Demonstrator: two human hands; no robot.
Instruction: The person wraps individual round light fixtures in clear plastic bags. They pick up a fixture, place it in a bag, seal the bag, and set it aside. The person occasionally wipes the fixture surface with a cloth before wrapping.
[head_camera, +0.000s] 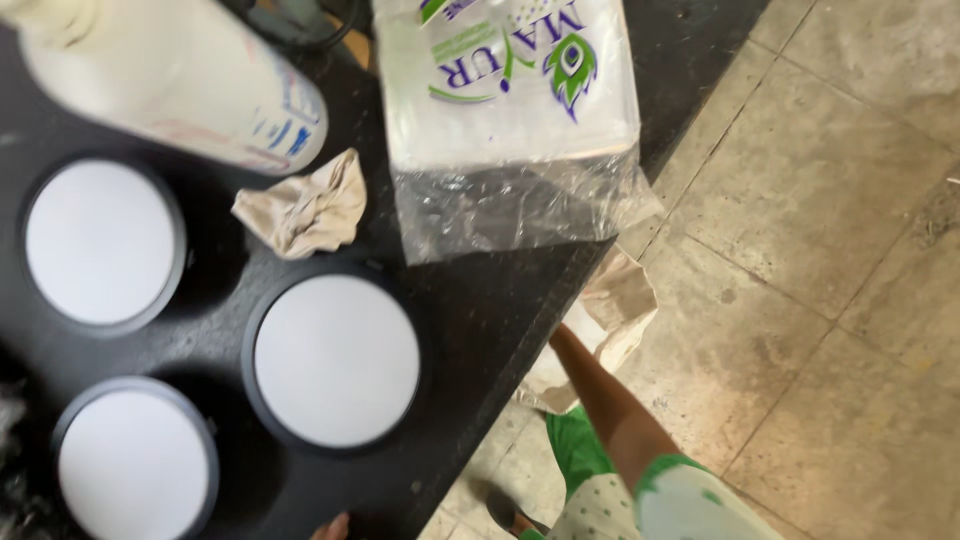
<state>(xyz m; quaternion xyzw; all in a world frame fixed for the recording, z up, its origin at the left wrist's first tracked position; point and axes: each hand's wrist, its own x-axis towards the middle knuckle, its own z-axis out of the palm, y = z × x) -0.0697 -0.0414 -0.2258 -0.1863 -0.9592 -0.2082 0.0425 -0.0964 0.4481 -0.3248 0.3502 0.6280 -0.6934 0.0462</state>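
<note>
My right forearm (610, 405), in a green and white dotted sleeve (690, 505), reaches down past the black table's edge (520, 345). My right hand is hidden under that edge, next to a crumpled beige paper (620, 300) on the floor. Whether it holds the paper I cannot tell. My left hand is out of sight. A small skin-coloured tip (332, 526) shows at the bottom edge of the table, and I cannot tell what it is.
On the black table lie three round white discs with dark rims (336, 360) (102, 242) (132, 464), a crumpled beige cloth (305, 205), a white bottle on its side (180, 75) and a clear plastic pack of white napkins (510, 100). Stone floor tiles (820, 300) spread to the right.
</note>
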